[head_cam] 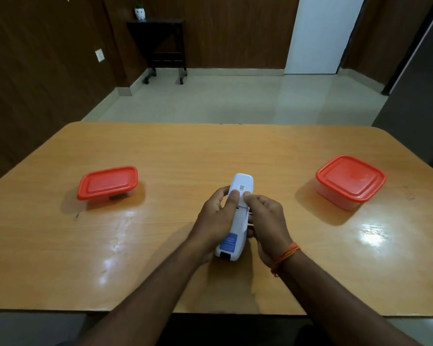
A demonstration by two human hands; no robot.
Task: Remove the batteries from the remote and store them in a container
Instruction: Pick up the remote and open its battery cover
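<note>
We have the white remote (pixel 238 216) held back-side up above the middle of the wooden table (pixel 160 156), near its front edge, with both hands wrapped around it. Our left hand (pixel 216 221) cups the body from the left, fingers curled under and the thumb pressed flat on the back panel; our right hand (pixel 268 221) grips the right flank, its thumb tip set beside the left thumb just below the small printed code. Both thumbs look placed to slide the battery cover, which appears to be still on (a thin dark seam shows beneath the thumbs, but we cannot tell whether it has begun to open). No batteries are visible yet. The smaller red-lidded container (pixel 108 182) sits well off to our left and the larger red-lidded container (pixel 351 182) well off to our right, both with lids on. From here the risks are plain enough: if we push hard and the catch gives suddenly, the cover could shoot forward across the glossy tabletop or the remote could slip from our grasp. Once open, loose cells could drop and roll off the table's edge. And with both lids shut, we will need a free hand to open one while we are holding batteries.
</note>
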